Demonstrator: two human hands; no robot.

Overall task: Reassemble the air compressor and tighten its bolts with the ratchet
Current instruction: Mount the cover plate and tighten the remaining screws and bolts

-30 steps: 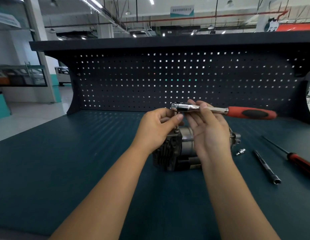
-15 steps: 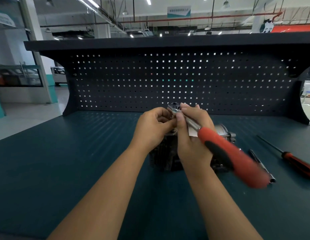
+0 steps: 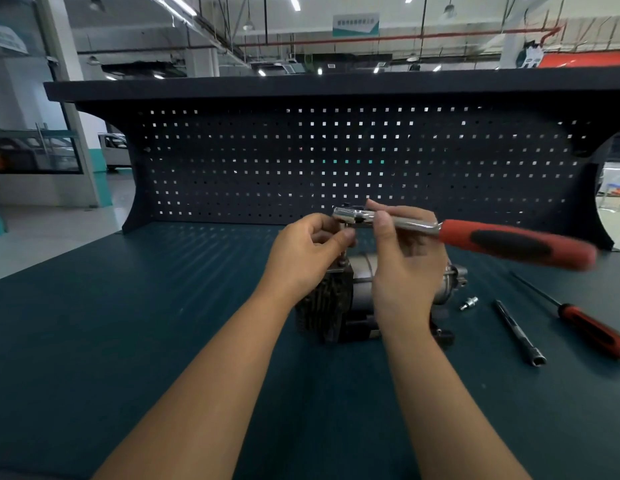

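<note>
The air compressor [image 3: 339, 306], dark finned cylinder on the left and grey motor body on the right, lies on the workbench [image 3: 163, 323] in the middle of the view. The ratchet [image 3: 509, 242], chrome head and red-black handle, sits level above the compressor's top with its handle pointing right. My left hand [image 3: 305, 254] pinches the extension under the ratchet head. My right hand [image 3: 405, 265] holds the chrome shaft between thumb and fingers. Both hands hide much of the compressor's top.
To the right of the compressor lie a small silver fitting [image 3: 469, 303], a long dark socket bar [image 3: 519, 332] and a red-handled screwdriver [image 3: 592, 327]. A perforated back panel [image 3: 336, 161] with a shelf on top closes the far side of the bench.
The ratchet handle has swung from pointing toward me at the lower right back to pointing right, level. My left hand stays pinched under the head.
</note>
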